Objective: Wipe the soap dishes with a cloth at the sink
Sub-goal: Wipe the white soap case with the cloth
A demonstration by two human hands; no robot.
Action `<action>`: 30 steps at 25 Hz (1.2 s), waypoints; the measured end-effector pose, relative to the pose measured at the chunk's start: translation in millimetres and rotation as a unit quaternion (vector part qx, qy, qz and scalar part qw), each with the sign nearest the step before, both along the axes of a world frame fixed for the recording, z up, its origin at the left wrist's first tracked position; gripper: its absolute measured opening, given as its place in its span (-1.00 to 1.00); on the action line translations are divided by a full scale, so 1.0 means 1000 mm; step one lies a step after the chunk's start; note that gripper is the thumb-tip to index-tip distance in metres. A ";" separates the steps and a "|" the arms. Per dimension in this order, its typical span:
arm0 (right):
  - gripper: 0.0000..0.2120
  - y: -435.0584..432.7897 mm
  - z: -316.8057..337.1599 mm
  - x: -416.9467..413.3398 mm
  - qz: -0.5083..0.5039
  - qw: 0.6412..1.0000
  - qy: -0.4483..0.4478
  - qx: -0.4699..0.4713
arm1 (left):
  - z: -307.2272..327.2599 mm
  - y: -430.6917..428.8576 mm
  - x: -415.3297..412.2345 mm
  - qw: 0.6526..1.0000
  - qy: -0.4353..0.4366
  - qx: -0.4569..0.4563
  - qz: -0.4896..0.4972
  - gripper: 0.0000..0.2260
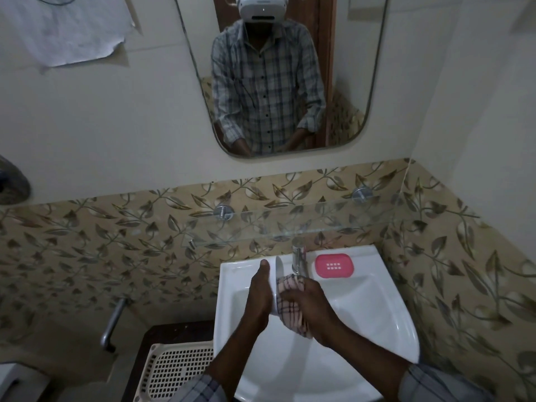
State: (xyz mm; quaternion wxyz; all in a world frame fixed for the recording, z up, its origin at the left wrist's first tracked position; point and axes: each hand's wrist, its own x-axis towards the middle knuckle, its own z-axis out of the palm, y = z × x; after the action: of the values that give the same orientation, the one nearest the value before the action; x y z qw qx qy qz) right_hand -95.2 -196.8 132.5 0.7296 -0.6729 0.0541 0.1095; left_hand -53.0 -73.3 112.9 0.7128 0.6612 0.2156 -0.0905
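The left hand (259, 290) clasps the white soap dish (274, 281) on edge, braced against the cloth (290, 285) bunched in the right hand (309, 304)'s grip.

Dim, murky indoor light — soft focus, wide-angle bending at edges

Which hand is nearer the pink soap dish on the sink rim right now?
Right. The right hand, gripping the checked cloth, is just left of the pink soap dish and closer to the person. The left hand, holding the white soap dish, is farther left, past the tap.
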 end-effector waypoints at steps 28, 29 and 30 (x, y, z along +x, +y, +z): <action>-0.78 -0.020 0.062 0.054 -0.017 0.915 0.251 0.315 | -0.020 0.005 -0.020 0.972 -0.182 -0.136 -0.063 -0.43; -0.77 -0.024 0.061 0.053 -0.017 0.916 0.239 0.323 | -0.019 0.011 -0.019 0.975 -0.137 -0.173 -0.043 -0.41; -0.74 -0.030 0.060 0.053 -0.025 0.917 0.224 0.330 | -0.018 0.017 -0.017 0.972 -0.090 -0.213 -0.029 -0.39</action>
State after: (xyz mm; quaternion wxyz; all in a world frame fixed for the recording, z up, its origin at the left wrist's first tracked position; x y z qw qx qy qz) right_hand -41.7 -226.6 192.2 0.8816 -0.3499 0.1935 0.2507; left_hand -70.3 -56.7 95.3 0.8509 0.5053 0.1070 -0.0958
